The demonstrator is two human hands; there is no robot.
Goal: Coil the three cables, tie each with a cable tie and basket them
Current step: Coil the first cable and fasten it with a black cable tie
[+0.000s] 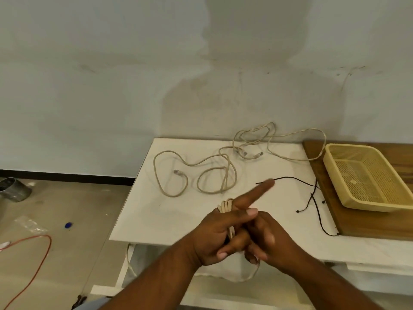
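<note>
Presently, a coiled cable (225,205) is held in the left hand (214,233) just above the near edge of the desk (156,209). Its beige loops show beside the base of the index finger and again between the two hands. The left index finger is stretched out straight toward the far right corner, while the other fingers are curled in around the loops. The right hand (268,240) is pressed against the left, its fingers bent inward. Whether they pinch the cable cannot be told, since the contact is hidden. A slack length of the same cable is seen hanging below the near edge.

A second cable (226,173) is spread in loose loops across the middle of the desk, one plug lying free inside its left loop. A third cable (245,153), paler, is piled at the far edge, and one strand is carried over onto the wooden board (357,224) at the right edge. The black cable ties (315,189) are strewn near the right edge, just beside the board, one end close to the outstretched fingertip. The yellow mesh basket (368,203) is set on the board, well apart from the hands.

On the floor to the left, an orange wire (42,253), a blue cap (68,225) and a metal can (13,189) are seen.
</note>
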